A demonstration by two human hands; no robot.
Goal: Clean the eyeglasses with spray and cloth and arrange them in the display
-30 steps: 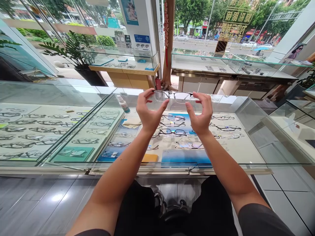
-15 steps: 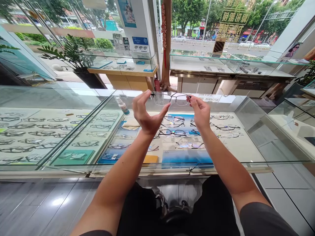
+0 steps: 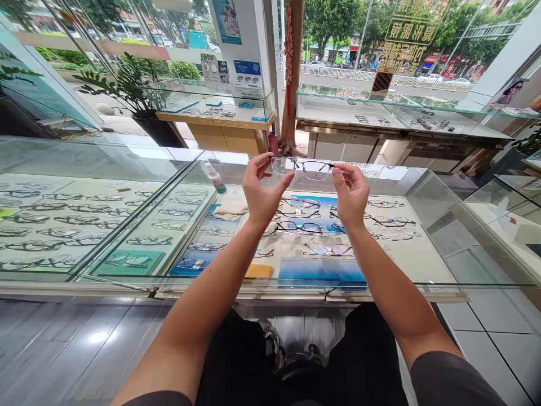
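two hands [image 3: 265, 197] [image 3: 352, 197] clamp eyeglasses [image 3: 311, 170] above a glass display counter [image 3: 426, 265] facing streetside windows [image 3: 412, 31].

I see one camera, worn on the person's head. It looks forward and down, along both arms [image 3: 215, 287] to the hands [image 3: 264, 197], close by and near the middle of the view. The legs [image 3: 236, 361] show at the bottom, right under it. The glass bench [image 3: 431, 262] goes across, just past the legs. Up top, it sees far, out to the trees [image 3: 329, 36] outside.
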